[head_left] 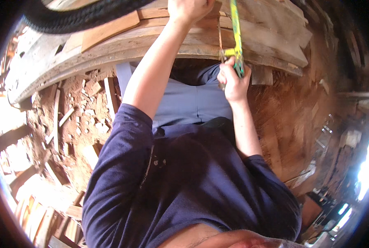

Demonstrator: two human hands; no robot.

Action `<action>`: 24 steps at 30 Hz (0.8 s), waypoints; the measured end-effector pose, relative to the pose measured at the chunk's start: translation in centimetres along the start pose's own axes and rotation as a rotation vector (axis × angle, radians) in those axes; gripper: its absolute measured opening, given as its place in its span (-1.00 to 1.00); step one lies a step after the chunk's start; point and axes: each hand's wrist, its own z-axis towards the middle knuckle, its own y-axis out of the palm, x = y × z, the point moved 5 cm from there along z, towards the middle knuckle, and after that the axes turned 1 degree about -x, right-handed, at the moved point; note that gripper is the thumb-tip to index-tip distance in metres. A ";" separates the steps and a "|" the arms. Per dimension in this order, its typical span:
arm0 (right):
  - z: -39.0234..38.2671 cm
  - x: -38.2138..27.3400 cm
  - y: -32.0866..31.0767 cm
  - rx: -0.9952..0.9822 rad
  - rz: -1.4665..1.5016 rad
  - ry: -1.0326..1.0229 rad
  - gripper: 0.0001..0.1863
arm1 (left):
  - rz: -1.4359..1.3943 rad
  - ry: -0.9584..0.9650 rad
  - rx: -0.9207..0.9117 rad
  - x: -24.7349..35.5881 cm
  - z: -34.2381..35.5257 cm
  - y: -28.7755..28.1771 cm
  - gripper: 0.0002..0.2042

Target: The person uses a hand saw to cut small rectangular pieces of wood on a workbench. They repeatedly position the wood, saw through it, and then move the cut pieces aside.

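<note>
In my right hand [232,82] is the handle of a hacksaw [237,31] with a yellow-green frame. My fingers are wrapped round the handle, and the saw points away from me over the wooden bench [192,51]. Its thin, rust-coloured blade runs along the left side of the frame, beside a brown piece of wood [211,20]. Up at the top edge, my left hand [188,9] rests next to that wood with its fingers curled. The picture cuts off part of this hand, so what it grips is hidden.
A loose board [110,31] lies on the bench at the left, below a thick black braided band [81,18]. Wood offcuts [89,111] and sticks litter the sawdust-covered ground at the left. More planks [39,223] are heaped at the lower left.
</note>
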 end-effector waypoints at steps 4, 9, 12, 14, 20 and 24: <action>1.9 -1.9 -0.3 -0.026 0.020 0.056 -0.78 | 0.058 0.050 0.073 0.5 0.2 -0.6 -0.54; 3.4 -2.7 -0.3 0.003 0.117 0.097 -0.80 | 0.117 0.034 -0.120 0.5 0.0 0.8 -0.60; 3.8 -1.5 -0.1 0.032 -0.072 0.039 -0.82 | 0.233 0.093 -0.060 0.5 0.1 1.1 -0.47; 3.7 -0.6 0.0 0.012 -0.177 -0.067 -0.82 | 0.266 0.053 -0.112 0.2 -0.1 1.6 -0.48; 2.4 1.4 -1.1 0.073 0.024 0.061 -0.71 | 0.188 0.099 -0.008 0.4 -0.4 1.3 -0.51; -0.3 -0.6 -0.5 -0.042 -0.146 0.023 -0.71 | 0.242 0.005 -0.179 -0.4 0.4 2.4 -0.48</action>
